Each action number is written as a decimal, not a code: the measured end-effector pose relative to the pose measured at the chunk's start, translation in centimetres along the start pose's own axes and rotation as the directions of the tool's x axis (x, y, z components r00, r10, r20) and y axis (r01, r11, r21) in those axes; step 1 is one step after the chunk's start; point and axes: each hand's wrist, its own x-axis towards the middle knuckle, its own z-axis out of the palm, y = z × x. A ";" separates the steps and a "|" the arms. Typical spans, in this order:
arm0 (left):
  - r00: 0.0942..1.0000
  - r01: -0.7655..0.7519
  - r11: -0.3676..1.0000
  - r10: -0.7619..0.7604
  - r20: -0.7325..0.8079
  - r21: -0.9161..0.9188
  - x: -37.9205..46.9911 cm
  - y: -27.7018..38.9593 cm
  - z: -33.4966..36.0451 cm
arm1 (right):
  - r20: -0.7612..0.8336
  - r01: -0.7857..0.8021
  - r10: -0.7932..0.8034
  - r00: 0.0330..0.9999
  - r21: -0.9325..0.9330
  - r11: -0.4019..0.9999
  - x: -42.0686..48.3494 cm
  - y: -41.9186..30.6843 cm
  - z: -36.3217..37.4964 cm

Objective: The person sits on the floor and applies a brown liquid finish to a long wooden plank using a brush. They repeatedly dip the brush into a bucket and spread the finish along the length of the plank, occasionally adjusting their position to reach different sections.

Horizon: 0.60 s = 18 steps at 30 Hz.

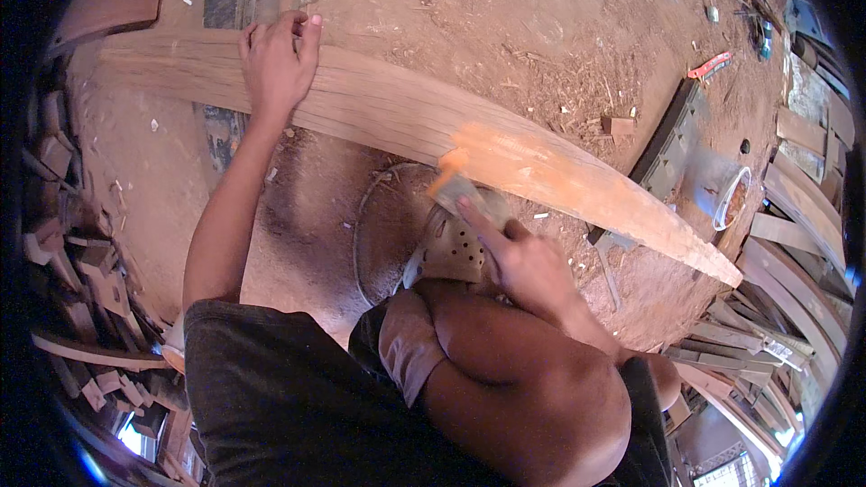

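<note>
A long, tapering wooden board (379, 105) lies before me across low supports, with orange paste smeared over its middle and right part. On the board's left half rests my left hand (281, 64), its fingers bent near the far edge and nothing seen in its grip. My right hand (531, 264) holds a flat spreader (467, 195), the index finger stretched along it. Orange paste coats the spreader's tip, which is at the board's near edge. Whether the tip touches the wood I cannot tell. Below the spreader is a perforated clog (454, 250) on my foot.
A dark support (223, 132) crosses under the board at left; another (666, 142) stands at right beside a clear plastic tub (734, 197). A red-handled tool (710, 65) lies behind it. Wood offcuts (791, 250) are piled at both sides. Shavings litter the dirt floor.
</note>
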 end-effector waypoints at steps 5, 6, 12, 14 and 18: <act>0.999 -0.035 0.999 0.035 -0.029 -0.014 0.8 0.7 0.7 | 0.047 0.021 -0.007 0.999 -0.305 0.952 4.4 -1.2 -2.9; 0.999 -0.040 0.999 0.040 -0.032 -0.012 0.6 0.8 0.6 | 0.075 -0.005 0.031 0.997 -0.323 0.946 4.1 -1.1 -3.2; 0.999 -0.029 1.000 0.029 -0.029 -0.001 0.2 -0.1 0.4 | 0.127 -0.126 0.180 0.975 -0.347 0.930 -0.5 3.3 -4.2; 0.999 -0.030 1.000 0.031 -0.023 0.004 0.2 -0.1 0.1 | 0.093 -0.136 0.168 0.981 -0.277 0.951 -1.1 3.6 -3.7; 1.000 -0.013 0.999 0.014 0.024 -0.047 0.5 0.5 0.5 | -0.110 -0.057 0.059 0.992 0.021 0.998 2.4 1.7 1.9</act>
